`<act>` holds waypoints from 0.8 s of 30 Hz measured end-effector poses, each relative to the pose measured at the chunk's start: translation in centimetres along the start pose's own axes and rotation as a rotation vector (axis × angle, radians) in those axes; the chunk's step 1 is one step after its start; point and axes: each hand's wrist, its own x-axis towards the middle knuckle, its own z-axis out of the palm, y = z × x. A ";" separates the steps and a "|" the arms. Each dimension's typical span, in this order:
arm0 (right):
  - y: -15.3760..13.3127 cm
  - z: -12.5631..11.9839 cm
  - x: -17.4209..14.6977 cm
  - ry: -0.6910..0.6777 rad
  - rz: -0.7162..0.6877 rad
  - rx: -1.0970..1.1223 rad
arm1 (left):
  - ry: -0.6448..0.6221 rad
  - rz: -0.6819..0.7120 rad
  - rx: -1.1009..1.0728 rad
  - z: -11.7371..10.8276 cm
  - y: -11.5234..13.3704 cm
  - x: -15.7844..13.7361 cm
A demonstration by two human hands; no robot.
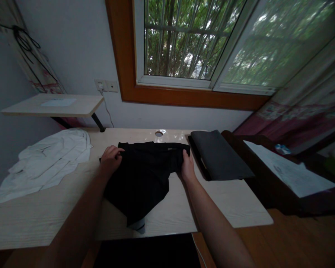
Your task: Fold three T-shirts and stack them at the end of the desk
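Pale wall (72, 48) from 10 to 12 o'clock, smooth, bluish in low light. Window (184, 44) at 12 to 1: white sliding frame, orange-brown wooden surround (123, 59). Bars (181, 29) beyond the glass; dense green foliage behind. Daylight enters there; room dim otherwise, slight glare by a round hole (159, 134) in the table (229, 206), light wood-grain, spreading below centre. Raised shelf (80, 106) between 9 and 10, black supports. Wall sockets (111, 86) at 10. Patterned curtains at 10 (50, 88) and between 2 and 3 (304, 96). Brown wooden floor (268, 238) between 4 and 5.
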 end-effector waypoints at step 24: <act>0.3 -0.1 0.1 0.004 0.001 -0.011 | -0.015 -0.018 -0.059 0.6 -0.3 0.2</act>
